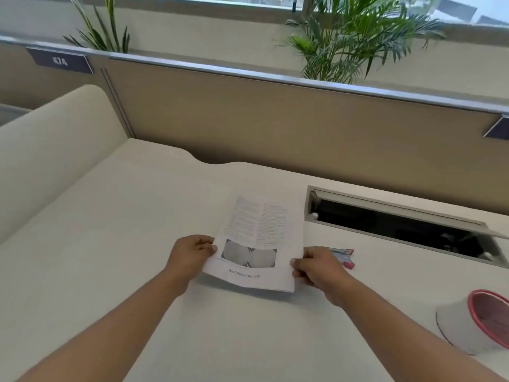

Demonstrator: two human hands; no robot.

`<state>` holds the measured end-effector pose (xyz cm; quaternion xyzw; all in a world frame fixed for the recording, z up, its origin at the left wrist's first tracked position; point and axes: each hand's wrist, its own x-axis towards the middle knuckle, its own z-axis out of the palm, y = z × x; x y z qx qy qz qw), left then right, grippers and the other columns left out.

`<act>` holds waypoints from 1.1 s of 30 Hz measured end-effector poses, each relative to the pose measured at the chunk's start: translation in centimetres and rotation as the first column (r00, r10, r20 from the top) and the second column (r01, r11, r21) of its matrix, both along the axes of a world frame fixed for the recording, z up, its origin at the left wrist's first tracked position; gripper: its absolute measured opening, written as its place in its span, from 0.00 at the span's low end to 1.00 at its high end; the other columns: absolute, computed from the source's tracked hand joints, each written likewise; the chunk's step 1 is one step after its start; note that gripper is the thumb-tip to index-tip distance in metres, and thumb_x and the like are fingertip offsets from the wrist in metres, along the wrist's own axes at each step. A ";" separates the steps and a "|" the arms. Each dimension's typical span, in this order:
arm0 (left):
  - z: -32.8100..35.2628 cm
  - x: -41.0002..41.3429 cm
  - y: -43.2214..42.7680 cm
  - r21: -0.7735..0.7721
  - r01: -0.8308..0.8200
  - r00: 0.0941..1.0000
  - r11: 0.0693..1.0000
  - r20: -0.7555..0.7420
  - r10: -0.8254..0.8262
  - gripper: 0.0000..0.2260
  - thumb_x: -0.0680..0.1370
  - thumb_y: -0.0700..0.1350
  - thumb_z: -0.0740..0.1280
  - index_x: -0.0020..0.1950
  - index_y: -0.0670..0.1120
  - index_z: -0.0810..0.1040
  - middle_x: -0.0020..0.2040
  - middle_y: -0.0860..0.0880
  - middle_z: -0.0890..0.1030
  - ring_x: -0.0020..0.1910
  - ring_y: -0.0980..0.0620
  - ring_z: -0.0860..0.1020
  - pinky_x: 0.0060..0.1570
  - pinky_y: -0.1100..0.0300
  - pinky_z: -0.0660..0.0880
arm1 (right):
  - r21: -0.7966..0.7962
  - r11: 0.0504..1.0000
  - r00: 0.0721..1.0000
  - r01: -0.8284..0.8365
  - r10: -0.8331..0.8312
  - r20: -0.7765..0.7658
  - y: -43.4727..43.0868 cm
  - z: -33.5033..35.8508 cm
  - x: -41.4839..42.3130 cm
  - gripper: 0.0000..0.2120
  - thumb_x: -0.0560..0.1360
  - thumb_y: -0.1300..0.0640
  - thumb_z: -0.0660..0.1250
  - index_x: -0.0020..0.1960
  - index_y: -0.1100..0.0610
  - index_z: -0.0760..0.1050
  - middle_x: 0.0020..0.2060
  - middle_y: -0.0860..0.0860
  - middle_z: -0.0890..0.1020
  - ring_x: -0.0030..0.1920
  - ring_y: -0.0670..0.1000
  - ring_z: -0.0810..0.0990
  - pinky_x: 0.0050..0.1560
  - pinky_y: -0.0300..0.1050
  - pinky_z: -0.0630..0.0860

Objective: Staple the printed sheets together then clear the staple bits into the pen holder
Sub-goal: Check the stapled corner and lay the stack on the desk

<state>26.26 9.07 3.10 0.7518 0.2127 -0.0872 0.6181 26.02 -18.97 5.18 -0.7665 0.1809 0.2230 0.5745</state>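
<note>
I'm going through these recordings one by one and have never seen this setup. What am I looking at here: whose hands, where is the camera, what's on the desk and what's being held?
There is no machine here. A person wears one wide-angle camera on the head, looking forward and down, so the two bare arms coming in from the bottom are their own. The left hand and right hand each pinch a side edge of the printed sheets, which lie on the pale desk. Just behind the right hand lies a stapler with pink parts, partly hidden and not touched. At the far right edge stands a white pen holder with a pink rim, cut off by the frame. Further back is an open cable slot in the desk, then a partition and plants.
</note>
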 end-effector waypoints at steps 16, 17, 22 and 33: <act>-4.0 4.2 -0.4 0.527 -0.126 0.984 0.840 0.174 0.039 0.05 0.75 0.47 0.74 0.46 0.46 0.83 0.37 0.54 0.81 0.41 0.49 0.80 0.43 0.58 0.74 | -0.298 0.954 0.991 0.036 0.004 0.134 1.9 -4.1 3.7 0.24 0.67 0.56 0.77 0.55 0.54 0.67 0.43 0.54 0.82 0.44 0.53 0.81 0.45 0.47 0.78; -4.2 4.1 -0.4 0.527 -0.134 0.982 0.839 0.185 0.040 0.05 0.75 0.46 0.74 0.48 0.46 0.82 0.37 0.54 0.81 0.41 0.49 0.80 0.43 0.58 0.73 | -0.308 0.951 0.990 0.031 0.013 0.139 1.9 -4.1 3.6 0.24 0.66 0.56 0.77 0.56 0.54 0.67 0.43 0.53 0.81 0.44 0.52 0.80 0.45 0.46 0.77; -4.5 3.4 -0.2 0.558 -0.170 0.968 0.812 0.249 0.031 0.13 0.75 0.46 0.74 0.58 0.45 0.80 0.49 0.51 0.81 0.43 0.50 0.79 0.46 0.57 0.72 | -0.322 0.946 0.986 0.026 0.029 0.165 1.9 -3.5 2.8 0.22 0.67 0.55 0.77 0.56 0.56 0.71 0.45 0.50 0.77 0.48 0.53 0.79 0.45 0.44 0.74; -3.4 -5.2 -6.2 0.717 -0.039 0.896 0.696 0.333 -0.293 0.12 0.76 0.48 0.72 0.59 0.47 0.80 0.57 0.50 0.81 0.56 0.45 0.78 0.56 0.51 0.72 | -0.494 0.851 0.914 -0.177 0.328 0.237 -2.5 -2.2 -6.8 0.12 0.71 0.49 0.71 0.53 0.47 0.73 0.51 0.43 0.77 0.51 0.44 0.77 0.52 0.38 0.74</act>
